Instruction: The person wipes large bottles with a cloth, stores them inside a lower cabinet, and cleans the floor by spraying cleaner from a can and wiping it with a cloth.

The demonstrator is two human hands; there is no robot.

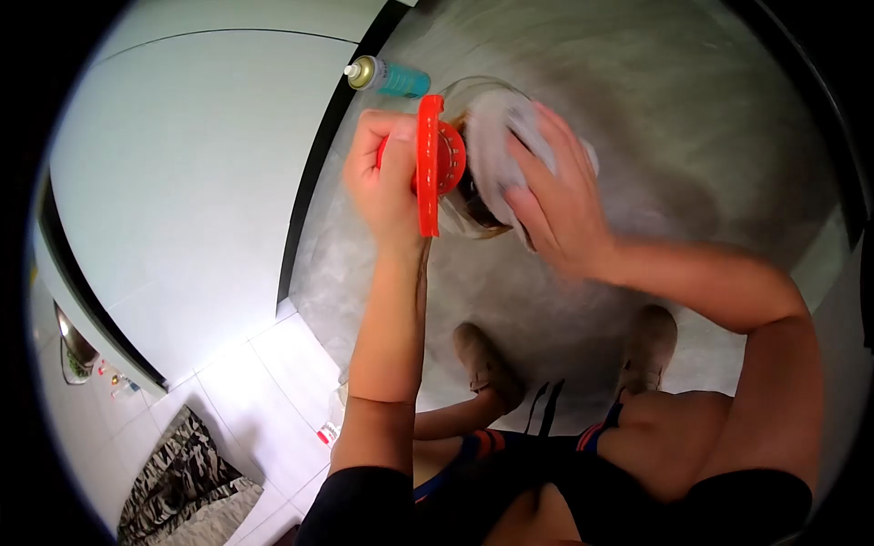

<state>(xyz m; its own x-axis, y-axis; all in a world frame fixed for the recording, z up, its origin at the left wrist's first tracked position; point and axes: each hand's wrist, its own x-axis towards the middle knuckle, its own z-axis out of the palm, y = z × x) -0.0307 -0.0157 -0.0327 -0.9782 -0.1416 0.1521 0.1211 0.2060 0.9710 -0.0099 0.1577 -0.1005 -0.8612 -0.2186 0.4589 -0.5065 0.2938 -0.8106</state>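
My left hand (387, 177) is closed round a red plastic handle-like part (429, 168) with a long upright bar and a round hub dotted with pale marks. Just right of it is a clear, round, glass-like piece (464, 223), with dark brown showing inside. Whether the red part is joined to it, I cannot tell. My right hand (564, 200) grips a pale grey cloth (492, 150) and presses it over the right side of the round piece. Motion blurs the cloth and the fingers, and the cloth hides much of that piece.
A teal spray can (401, 79) with a white nozzle lies on the grey floor (692, 118) beyond my left hand. A white panel (200, 164) with a black edge stands at left. My shoes (487, 359) are below. Camouflage fabric (182, 482) lies on white tiles (264, 364).
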